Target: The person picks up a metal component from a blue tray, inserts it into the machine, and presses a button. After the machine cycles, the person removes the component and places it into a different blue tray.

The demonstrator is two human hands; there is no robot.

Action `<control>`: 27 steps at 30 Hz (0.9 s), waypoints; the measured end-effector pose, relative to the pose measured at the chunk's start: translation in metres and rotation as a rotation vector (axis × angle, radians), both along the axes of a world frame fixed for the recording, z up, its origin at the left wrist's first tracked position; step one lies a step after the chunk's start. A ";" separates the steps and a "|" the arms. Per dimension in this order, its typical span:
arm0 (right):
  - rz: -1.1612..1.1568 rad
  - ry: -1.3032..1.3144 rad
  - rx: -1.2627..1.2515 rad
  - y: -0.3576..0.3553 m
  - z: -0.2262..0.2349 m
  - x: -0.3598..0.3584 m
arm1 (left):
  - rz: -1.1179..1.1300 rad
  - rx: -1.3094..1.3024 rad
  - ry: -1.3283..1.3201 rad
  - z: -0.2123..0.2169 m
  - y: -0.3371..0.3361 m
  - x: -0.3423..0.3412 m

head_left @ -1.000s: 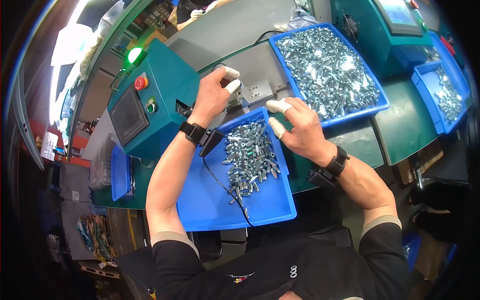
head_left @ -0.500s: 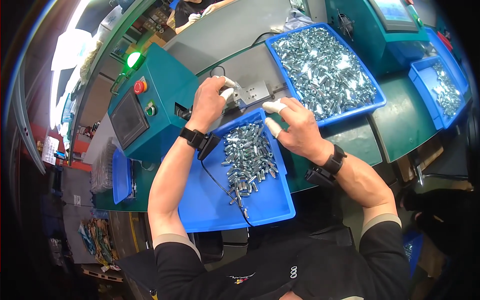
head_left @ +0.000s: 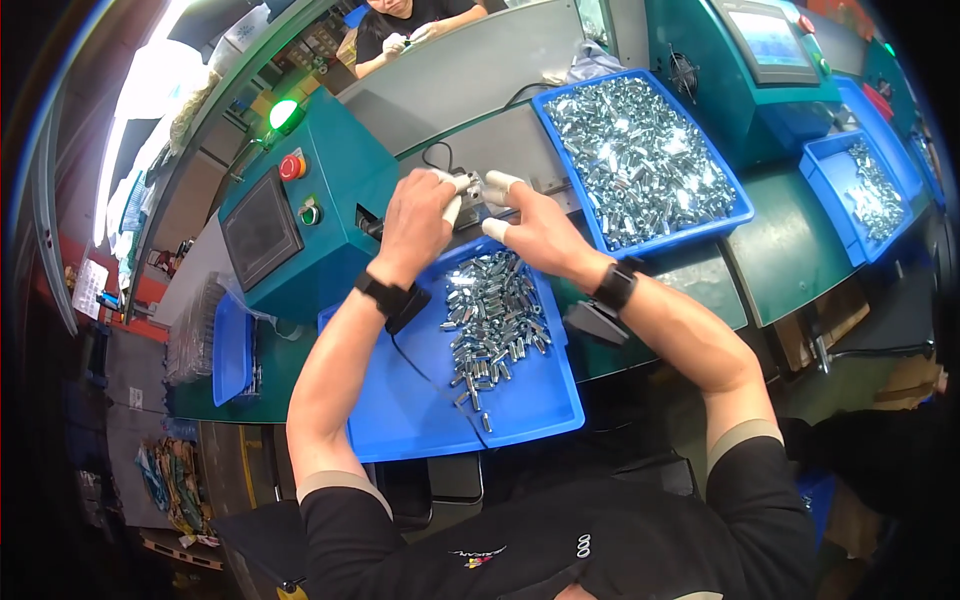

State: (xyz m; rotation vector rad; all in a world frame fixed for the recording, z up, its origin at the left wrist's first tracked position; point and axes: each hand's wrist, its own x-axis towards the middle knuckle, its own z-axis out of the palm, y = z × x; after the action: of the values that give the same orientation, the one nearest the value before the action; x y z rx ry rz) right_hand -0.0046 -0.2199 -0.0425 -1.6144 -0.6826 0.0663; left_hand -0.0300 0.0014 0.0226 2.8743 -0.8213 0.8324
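White finger covers sit on the fingertips of both my hands. My left hand (head_left: 415, 222) is closed at the left side of a small metal fixture (head_left: 474, 192), its thumb and forefinger almost together; anything between them is hidden. From the right, my right hand (head_left: 540, 228) reaches to the same fixture, thumb and fingers apart, with nothing visible between them. Just below the hands stands a blue tray (head_left: 400, 415) with a pile of small shiny metal cylinders (head_left: 495, 310). A dark band with a small device is strapped to each wrist.
A green machine (head_left: 330, 170) with a screen and red button stands left. A larger blue bin (head_left: 745, 213) heaped with metal cylinders stands right, near another machine (head_left: 740, 100) and a smaller blue bin (head_left: 845, 225). A person (head_left: 415, 30) sits behind the grey partition. A thin cable crosses the tray.
My right hand has moved left and slightly up, from beside the larger bin to the fixture. My left hand stays near the fixture. The whole view has shifted slightly.
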 end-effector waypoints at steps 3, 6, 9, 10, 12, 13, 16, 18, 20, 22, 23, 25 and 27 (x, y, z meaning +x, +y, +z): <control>0.140 0.176 0.089 0.013 0.004 0.002 | 0.039 -0.084 -0.002 -0.011 0.005 -0.048; 0.238 0.304 0.169 0.024 0.006 0.000 | 0.095 -0.244 0.155 -0.025 0.017 -0.098; 0.265 0.305 0.188 0.030 0.000 0.004 | 0.185 -0.245 0.380 -0.038 0.029 -0.126; 0.270 0.305 0.180 0.031 -0.002 0.005 | 0.190 -0.253 0.379 -0.041 0.030 -0.130; 0.285 0.314 0.203 0.030 -0.006 0.004 | 0.194 -0.246 0.479 -0.045 0.032 -0.136; 0.291 0.319 0.216 0.030 -0.008 0.004 | 0.194 -0.241 0.529 -0.047 0.032 -0.139; 0.277 0.277 0.197 0.033 -0.012 -0.001 | 0.196 -0.273 0.594 -0.044 0.029 -0.151; 0.273 0.263 0.188 0.035 -0.015 -0.002 | 0.201 -0.290 0.631 -0.047 0.029 -0.154; 0.265 0.257 0.208 0.033 -0.015 -0.003 | 0.200 -0.313 0.613 -0.050 0.027 -0.156; 0.272 0.261 0.212 0.033 -0.016 -0.002 | 0.211 -0.333 0.608 -0.053 0.027 -0.156; 0.251 0.271 0.227 0.033 -0.016 0.000 | 0.213 -0.336 0.582 -0.055 0.028 -0.153; 0.212 0.307 0.250 0.033 -0.014 -0.004 | 0.227 -0.349 0.545 -0.062 0.028 -0.156; 0.222 0.308 0.225 0.031 -0.013 -0.003 | 0.242 -0.374 0.549 -0.064 0.025 -0.156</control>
State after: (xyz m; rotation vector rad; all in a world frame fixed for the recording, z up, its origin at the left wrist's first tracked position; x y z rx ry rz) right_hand -0.0078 -0.1888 -0.0552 -1.2731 -0.6026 0.3798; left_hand -0.1856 0.0267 -0.0410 2.6696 -0.2321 0.1466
